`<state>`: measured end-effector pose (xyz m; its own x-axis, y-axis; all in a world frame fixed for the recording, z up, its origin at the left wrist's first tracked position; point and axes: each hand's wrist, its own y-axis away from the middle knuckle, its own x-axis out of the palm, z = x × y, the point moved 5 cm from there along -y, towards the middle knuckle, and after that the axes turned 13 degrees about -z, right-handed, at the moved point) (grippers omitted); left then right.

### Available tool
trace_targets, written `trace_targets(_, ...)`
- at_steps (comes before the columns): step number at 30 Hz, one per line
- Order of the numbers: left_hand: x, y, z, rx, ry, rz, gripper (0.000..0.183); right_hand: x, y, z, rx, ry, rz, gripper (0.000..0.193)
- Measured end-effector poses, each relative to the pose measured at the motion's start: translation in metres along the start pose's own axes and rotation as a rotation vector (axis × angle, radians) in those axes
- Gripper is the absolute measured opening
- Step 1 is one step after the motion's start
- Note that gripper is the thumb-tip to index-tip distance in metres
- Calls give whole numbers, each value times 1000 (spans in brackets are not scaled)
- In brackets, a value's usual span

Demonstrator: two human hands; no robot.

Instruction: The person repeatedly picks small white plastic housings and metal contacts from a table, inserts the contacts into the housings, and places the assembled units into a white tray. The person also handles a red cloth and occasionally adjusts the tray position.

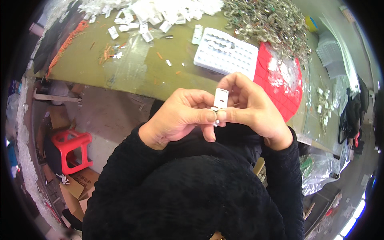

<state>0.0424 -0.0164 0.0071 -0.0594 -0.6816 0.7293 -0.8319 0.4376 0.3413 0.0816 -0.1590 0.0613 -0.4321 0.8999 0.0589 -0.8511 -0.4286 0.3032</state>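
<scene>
Both hands meet in front of my body, just off the table's near edge. A small white rectangular plastic piece (pixel 221 99) with a slot stands upright between them. My right hand (pixel 253 110) grips it, thumb pressed at its lower end and fingers curled behind. My left hand (pixel 185 114) pinches at the bottom of the same piece, where a small metallic-looking part (pixel 216 113) shows between the thumb tips. The fingers hide most of that part, so its kind is unclear.
On the table (pixel 140 76) lie a heap of white plastic pieces (pixel 156 12), a white tray (pixel 228 52) with rows of round hollows, a pile of metal hardware (pixel 272 24) and a red cloth (pixel 280 90) with small clear bits. A red stool (pixel 74 148) stands at lower left.
</scene>
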Motion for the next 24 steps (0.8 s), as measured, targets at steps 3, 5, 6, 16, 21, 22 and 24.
trace_targets(3,3,-4,7,-28,42,32,30,-3,3,-3,25,52,43,48)
trace_targets(5,5,-6,10,-39,76,52,31,-6,4,4,-47,143,63,41)
trace_targets(6,6,-7,10,-45,100,63,31,-9,5,10,-94,203,68,38)
trace_targets(16,12,4,13,-119,-79,57,20,0,50,20,-913,737,-314,26)
trace_targets(21,17,-2,20,7,66,4,17,9,75,3,-1196,693,-455,32)
trace_targets(22,18,-5,23,31,78,-1,17,11,78,-2,-1150,666,-481,30)
trace_targets(24,22,-11,26,93,101,3,18,5,79,-10,-1095,714,-509,31)
